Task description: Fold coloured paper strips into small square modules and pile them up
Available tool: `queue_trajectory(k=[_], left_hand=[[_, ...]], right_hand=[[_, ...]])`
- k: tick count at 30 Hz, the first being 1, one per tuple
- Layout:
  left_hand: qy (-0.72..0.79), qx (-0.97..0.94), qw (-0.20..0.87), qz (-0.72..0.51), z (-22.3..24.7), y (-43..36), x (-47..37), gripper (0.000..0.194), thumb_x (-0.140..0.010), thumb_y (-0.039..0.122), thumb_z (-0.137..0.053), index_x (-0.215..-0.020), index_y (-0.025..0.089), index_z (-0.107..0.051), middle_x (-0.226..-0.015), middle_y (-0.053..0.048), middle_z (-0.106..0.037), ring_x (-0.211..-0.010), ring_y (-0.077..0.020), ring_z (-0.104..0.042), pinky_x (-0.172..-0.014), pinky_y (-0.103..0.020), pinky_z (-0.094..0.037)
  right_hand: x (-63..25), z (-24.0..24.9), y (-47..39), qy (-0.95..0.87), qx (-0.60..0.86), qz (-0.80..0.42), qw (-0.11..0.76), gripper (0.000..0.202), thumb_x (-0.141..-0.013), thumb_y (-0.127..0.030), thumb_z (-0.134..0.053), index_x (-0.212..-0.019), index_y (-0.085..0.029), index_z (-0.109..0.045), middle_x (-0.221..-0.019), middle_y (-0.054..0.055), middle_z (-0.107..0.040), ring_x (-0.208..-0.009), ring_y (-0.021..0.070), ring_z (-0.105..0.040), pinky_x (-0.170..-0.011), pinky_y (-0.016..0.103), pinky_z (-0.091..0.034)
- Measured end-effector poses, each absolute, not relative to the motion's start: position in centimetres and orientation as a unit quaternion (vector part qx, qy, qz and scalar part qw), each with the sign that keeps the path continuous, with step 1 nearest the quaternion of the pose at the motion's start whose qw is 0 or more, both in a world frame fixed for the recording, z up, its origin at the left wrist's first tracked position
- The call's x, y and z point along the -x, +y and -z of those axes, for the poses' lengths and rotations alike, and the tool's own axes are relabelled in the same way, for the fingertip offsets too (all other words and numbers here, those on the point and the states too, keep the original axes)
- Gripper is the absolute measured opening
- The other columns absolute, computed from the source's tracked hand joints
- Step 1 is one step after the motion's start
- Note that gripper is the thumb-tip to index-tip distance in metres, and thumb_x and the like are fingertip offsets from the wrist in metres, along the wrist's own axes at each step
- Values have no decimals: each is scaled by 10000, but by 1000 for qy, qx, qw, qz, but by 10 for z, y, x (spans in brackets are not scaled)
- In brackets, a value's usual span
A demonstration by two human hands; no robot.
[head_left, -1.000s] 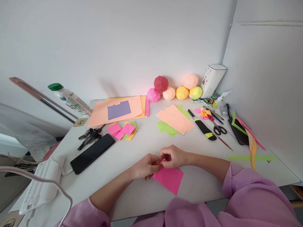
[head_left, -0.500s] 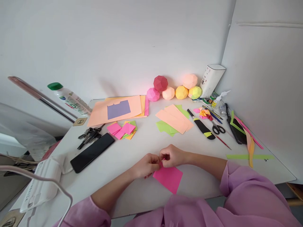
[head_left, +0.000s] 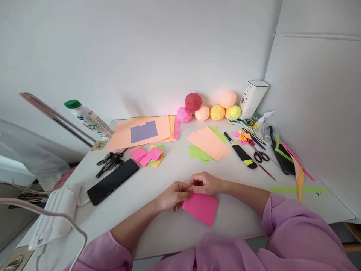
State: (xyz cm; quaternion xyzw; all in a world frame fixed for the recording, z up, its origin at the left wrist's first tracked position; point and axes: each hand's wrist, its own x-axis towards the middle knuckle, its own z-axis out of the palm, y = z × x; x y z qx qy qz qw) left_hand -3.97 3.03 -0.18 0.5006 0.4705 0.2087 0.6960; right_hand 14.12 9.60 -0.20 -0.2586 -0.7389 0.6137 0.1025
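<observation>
A bright pink sheet of paper (head_left: 201, 209) is held just above the white table near its front edge. My left hand (head_left: 175, 195) pinches the sheet's upper left corner. My right hand (head_left: 205, 183) grips the same corner from the other side, its fingertips touching those of my left hand. The fingers cover the corner itself. Beyond my hands lie peach paper pieces (head_left: 210, 143) on top of green ones (head_left: 194, 152). A pile of small pink, orange and green squares (head_left: 148, 156) is to the left of them.
A black phone (head_left: 113, 181), keys (head_left: 111, 162) and a power strip (head_left: 55, 216) are on the left. Faceted paper balls (head_left: 217, 112) stand by the wall. A cutter (head_left: 243, 154) and scissors (head_left: 261, 156) lie on the right.
The pink sheet has turned slightly, its lower corner now a little higher and further right. Both hands keep hold of its corner. The whole view has shifted slightly.
</observation>
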Motion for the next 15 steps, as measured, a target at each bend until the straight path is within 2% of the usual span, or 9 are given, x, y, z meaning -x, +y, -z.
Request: queue_trajectory(k=[3, 8, 12, 15], left_hand=[[478, -496, 690, -225, 4, 30, 38, 240, -703, 329, -549, -552, 187, -428, -407, 67, -422, -313, -69, -382, -302, -189, -276], [487, -481, 689, -238, 4, 31, 38, 275, -716, 362, -548, -538, 175, -452, -411, 56, -437, -306, -72, -399, -284, -186, -267], [463, -466, 713, -245, 3, 34, 43, 206, -699, 285, -537, -548, 145, -529, -452, 25, -503, -304, -75, -431, -288, -192, -281], [440, -455, 734, -248, 3, 36, 50, 148, -647, 199, -513, -526, 134, -568, -422, 20, -497, -279, -79, -414, -274, -200, -253]], right_hand=[[-142, 4, 94, -746, 264, -603, 98, 231, -771, -375, -566, -751, -145, -575, -677, -6, -551, -596, 89, -486, -499, 192, -362], [-145, 7, 102, -686, 263, -671, 101, 247, -755, -387, -590, -739, -142, -560, -678, -14, -547, -577, 80, -493, -504, 189, -375], [-147, 8, 109, -650, 262, -704, 116, 262, -729, -388, -620, -720, -132, -559, -665, -14, -545, -558, 76, -488, -502, 191, -377], [-147, 8, 114, -600, 283, -733, 149, 271, -705, -389, -643, -677, -140, -539, -632, -26, -524, -538, 74, -473, -498, 198, -371]])
